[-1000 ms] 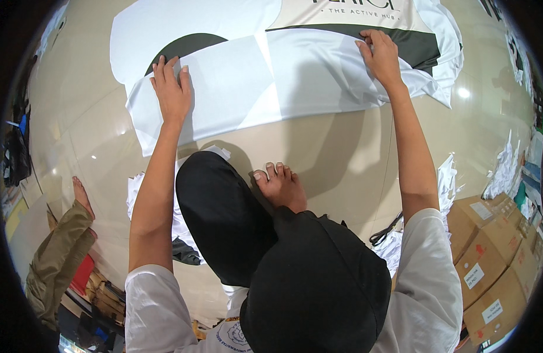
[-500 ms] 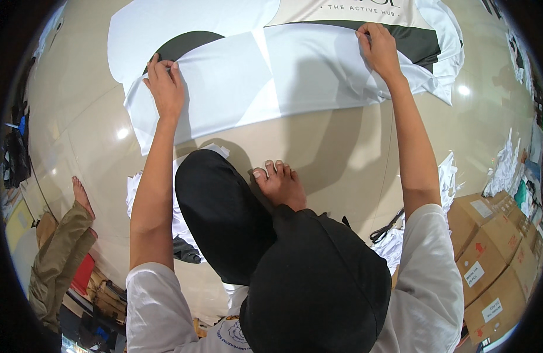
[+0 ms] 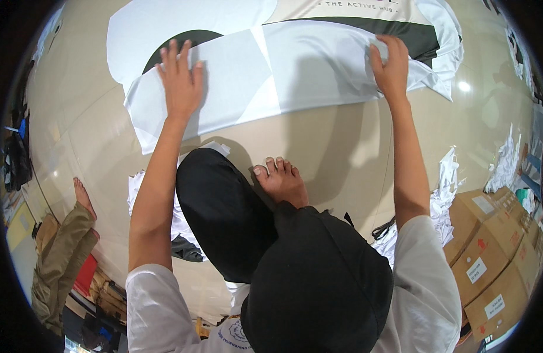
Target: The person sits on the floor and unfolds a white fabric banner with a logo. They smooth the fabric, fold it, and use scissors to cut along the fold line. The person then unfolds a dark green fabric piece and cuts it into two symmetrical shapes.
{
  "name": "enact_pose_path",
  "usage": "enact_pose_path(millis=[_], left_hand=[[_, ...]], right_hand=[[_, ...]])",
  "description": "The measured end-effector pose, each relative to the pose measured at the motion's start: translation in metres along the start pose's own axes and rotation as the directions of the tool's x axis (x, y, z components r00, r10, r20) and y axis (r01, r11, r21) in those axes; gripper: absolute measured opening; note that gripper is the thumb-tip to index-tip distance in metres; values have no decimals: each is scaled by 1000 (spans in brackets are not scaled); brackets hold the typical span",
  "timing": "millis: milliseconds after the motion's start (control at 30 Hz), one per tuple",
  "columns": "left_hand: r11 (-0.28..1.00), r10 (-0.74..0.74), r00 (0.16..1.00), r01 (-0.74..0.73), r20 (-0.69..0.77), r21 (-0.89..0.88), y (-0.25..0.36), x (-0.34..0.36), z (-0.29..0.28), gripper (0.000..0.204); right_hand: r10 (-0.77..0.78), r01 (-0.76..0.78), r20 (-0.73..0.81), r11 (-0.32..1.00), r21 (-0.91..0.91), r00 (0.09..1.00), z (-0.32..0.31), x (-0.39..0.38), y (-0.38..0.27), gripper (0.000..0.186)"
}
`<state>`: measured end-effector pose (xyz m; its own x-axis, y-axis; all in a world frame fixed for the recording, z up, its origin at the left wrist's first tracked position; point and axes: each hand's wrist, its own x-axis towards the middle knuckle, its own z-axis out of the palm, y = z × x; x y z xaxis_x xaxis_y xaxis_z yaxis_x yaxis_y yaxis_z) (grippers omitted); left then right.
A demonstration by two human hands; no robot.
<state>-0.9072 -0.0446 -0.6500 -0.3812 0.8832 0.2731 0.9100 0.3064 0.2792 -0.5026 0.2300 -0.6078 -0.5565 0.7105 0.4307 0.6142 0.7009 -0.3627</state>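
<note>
A wide white cloth with dark green and cream printed areas lies spread over the floor in front of me. Its near part is folded back, so the plain white side faces up. On the left of that fold rests my left hand, fingers spread, fingertips over the dark green curved patch. My right hand bends over the right part of the fold, thumb and fingers apart, beside the dark green band. Wrinkles run through the cloth by that hand. No cloth is visibly pinched in either hand.
Brown cardboard boxes are stacked at the right. White scraps lie near my right arm, with black-handled scissors beside them. Another person's leg in brown trousers stretches in at the left. My bare foot is close to the cloth.
Both hands have let go of the cloth's folded edge, their fingers opening. The left hand has shifted right and slightly up; the right hand has moved slightly right and down.
</note>
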Motion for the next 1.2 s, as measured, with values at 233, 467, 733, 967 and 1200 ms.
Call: enact_pose_path(millis=[233,467,733,967,1200], left_hand=[[963,254,947,-229,195,-140,93,29,22,69],[988,76,968,-106,241,115,128,31,54,73],[987,99,963,-126,249,97,130,30,55,70],[980,40,998,-31,40,-197,75,15,65,65],[925,-357,913,375,200,-61,88,-4,19,65]], right_hand=[[418,-471,-242,849,-239,876,-91,-188,32,50],[729,-788,-352,416,-454,587,-199,-400,33,63],[780,-771,-256,403,-493,571,-201,-446,-32,60],[906,-862,-146,314,-398,397,-219,-493,-75,46],[954,-939,7,296,-174,299,-231,-564,-123,38]])
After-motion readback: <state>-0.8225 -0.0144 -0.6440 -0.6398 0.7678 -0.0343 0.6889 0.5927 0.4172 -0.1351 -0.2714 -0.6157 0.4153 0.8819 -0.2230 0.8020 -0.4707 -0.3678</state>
